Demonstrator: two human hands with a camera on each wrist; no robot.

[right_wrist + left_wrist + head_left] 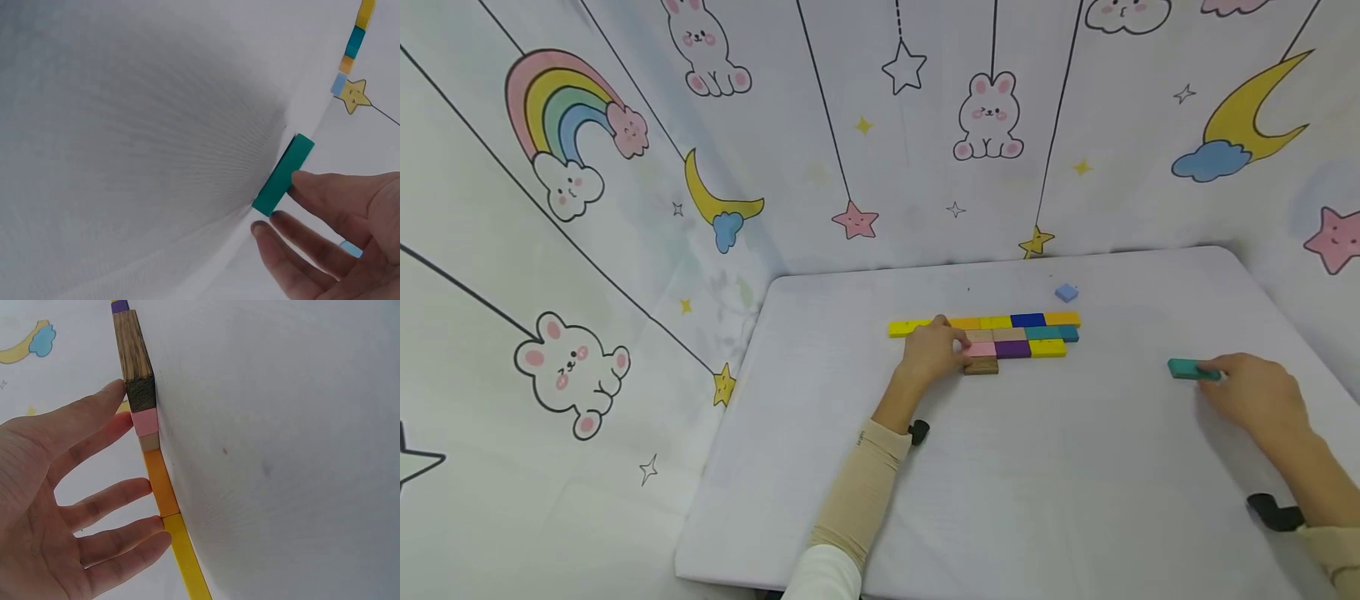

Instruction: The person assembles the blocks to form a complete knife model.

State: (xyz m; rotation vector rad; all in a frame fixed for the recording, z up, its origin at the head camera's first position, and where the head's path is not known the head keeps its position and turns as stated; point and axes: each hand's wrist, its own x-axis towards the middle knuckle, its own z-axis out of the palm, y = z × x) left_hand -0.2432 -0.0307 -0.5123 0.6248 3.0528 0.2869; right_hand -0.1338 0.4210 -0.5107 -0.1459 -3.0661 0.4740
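My right hand (1258,396) pinches a green rectangular block (1185,369) by its right end, at the right side of the table. In the right wrist view the thumb lies on the green block's side and the fingers are at its lower end. My left hand (931,350) touches the left side of a flat stepped layout of colored blocks with extended fingers. Its thumb is at the brown wood-grain block (132,347), the index finger by the pink block (145,421). The other fingertips meet the orange block (162,481) and the yellow block (186,553).
The layout's far row holds yellow, orange and dark blue (1027,320) blocks. Nearer rows include a teal block (1045,333) and a purple block (1012,349). A light blue piece (1066,292) lies apart, behind the layout. The white table (1045,483) meets a patterned cloth backdrop (925,175).
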